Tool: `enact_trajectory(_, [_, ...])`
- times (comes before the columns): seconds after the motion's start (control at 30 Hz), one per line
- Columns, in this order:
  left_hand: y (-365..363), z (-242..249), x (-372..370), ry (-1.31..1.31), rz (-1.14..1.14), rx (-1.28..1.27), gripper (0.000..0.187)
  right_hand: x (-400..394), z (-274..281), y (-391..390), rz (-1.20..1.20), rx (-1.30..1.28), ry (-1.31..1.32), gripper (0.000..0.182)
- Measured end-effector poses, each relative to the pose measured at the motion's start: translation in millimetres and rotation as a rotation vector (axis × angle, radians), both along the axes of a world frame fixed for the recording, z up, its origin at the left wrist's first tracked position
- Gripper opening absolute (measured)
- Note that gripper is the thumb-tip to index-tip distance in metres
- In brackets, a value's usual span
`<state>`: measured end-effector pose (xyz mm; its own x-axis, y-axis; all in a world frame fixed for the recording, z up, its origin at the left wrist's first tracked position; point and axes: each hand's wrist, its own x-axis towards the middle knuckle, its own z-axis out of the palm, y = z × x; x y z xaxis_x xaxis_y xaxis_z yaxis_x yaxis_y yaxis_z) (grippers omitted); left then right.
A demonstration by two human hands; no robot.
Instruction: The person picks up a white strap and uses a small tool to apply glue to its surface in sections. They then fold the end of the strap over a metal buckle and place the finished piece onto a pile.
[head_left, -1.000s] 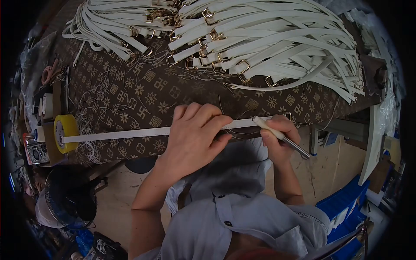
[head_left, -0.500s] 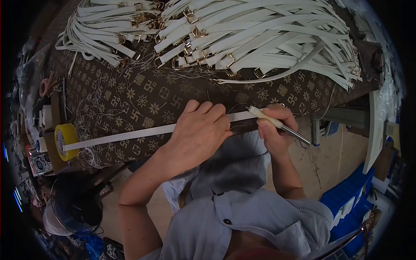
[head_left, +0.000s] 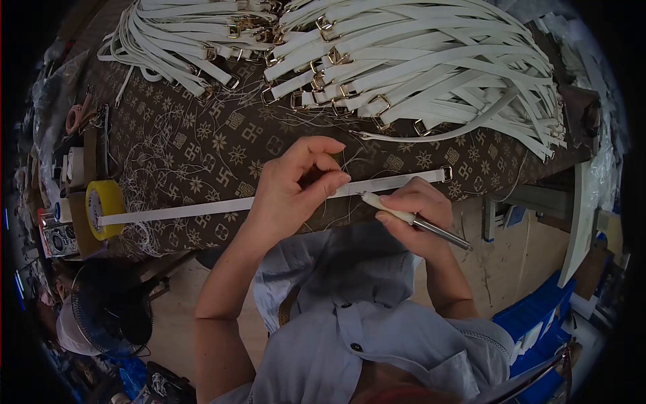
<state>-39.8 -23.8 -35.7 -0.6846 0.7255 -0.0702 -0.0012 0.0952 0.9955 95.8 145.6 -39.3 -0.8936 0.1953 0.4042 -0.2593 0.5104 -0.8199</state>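
Observation:
A white strap (head_left: pixel 188 211) lies across the brown patterned cloth, its left end at the yellow tape roll (head_left: pixel 105 210) and a gold buckle (head_left: pixel 448 173) at its right end. Over the middle of the strap is my left hand (head_left: pixel 289 185), thumb and fingers curled with thin thread near the fingertips. My right hand (head_left: pixel 418 214) is closed around a tool with a cream grip and metal shaft (head_left: pixel 441 232); the tool's tip is beside the strap, just right of my left fingertips.
Piles of white straps with gold buckles (head_left: pixel 431 67) cover the back of the patterned cloth (head_left: pixel 235 155). Loose threads (head_left: pixel 161 148) lie at the left. A black fan (head_left: pixel 111 310) stands lower left, blue crates (head_left: pixel 531 323) lower right.
My left hand has lifted off the strap and turned, fingers now raised and curled. The tool in my right hand has moved left and down, and the buckle end now shows. The whole view has shifted slightly.

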Motion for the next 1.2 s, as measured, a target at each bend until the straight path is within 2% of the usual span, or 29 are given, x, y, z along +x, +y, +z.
enact_trajectory(0.2, [-1,-1,1,0.017,0.034,0.015,0.033,-4,-4,-3,-0.054,0.008,-0.032,0.028])
enact_trajectory(0.53, [-3,-3,1,0.043,0.011,0.024,0.034,-12,0,-6,0.002,0.053,-0.021,0.028])
enact_trajectory(0.7, [-5,0,3,0.159,-0.010,-0.007,0.034,-7,3,-5,-0.078,-0.068,-0.069,0.025])
enact_trajectory(0.83, [-13,3,4,0.049,-0.032,0.015,0.034,-10,0,-6,-0.140,-0.222,-0.020,0.021])
enact_trajectory(0.9, [-17,5,7,0.243,-0.075,0.026,0.028,-12,1,-7,-0.158,-0.180,-0.110,0.019])
enact_trajectory(0.93, [-20,8,6,0.244,-0.078,0.026,0.028,-13,1,-7,-0.160,-0.181,-0.109,0.019])
enact_trajectory(1.0, [-27,18,3,0.466,-0.275,-0.031,0.024,-14,2,-8,-0.190,-0.184,-0.147,0.019])
enact_trajectory(1.03, [-33,24,6,0.468,-0.278,-0.030,0.024,-14,2,-8,-0.193,-0.184,-0.145,0.019])
enact_trajectory(1.1, [-47,37,16,0.342,-0.762,-0.110,0.022,-13,0,-8,-0.186,-0.162,-0.146,0.020])
enact_trajectory(1.13, [-51,43,16,0.345,-0.765,-0.111,0.022,-13,1,-8,-0.188,-0.163,-0.143,0.020])
enact_trajectory(1.2, [-58,51,16,0.042,-1.078,-0.020,0.024,-13,1,-9,-0.192,-0.174,-0.142,0.020])
